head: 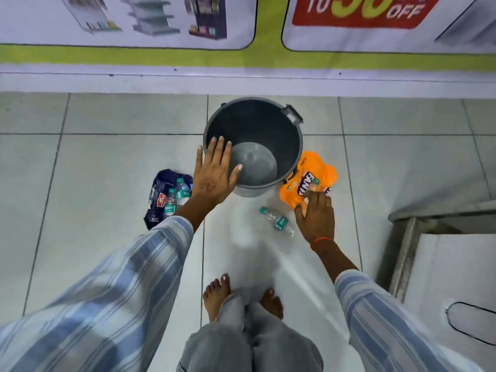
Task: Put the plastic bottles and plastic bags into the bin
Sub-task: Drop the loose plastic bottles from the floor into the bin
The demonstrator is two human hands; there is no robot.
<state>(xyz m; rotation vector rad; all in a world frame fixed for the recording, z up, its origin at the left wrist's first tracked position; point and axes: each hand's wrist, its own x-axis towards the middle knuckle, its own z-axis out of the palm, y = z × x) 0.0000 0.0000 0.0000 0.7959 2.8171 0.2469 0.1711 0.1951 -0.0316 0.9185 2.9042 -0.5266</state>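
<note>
Orange plastic is what your right hand is closing on: the fingers curl down onto the near edge of the orange bag, and a small bottle with a green cap seems to sit under the fingertips, though you cannot tell from here whether the grip has truly clenched or only touches. Pinch a good fold of the bag together with that bottle, so that neither slips as you lift; thin film like this will likely sag and spill whatever lies loose on it. Your left hand is spread flat and released, holding nothing, hovering over the near left rim of the grey bin; bring it down to steady that rim if the bin looks light. The bin stands on the tiled floor just beside the orange bag, its bottom bare as far as can be seen, so the lift is short: raise, swing left over the rim, let go only when clear of the edge. A clear bottle lies on its side on the floor just left of your right hand, apart from the bag. Further left, beyond your left wrist, a dark blue bag lies on the floor with two more bottles resting on it; those wait their turn.
</note>
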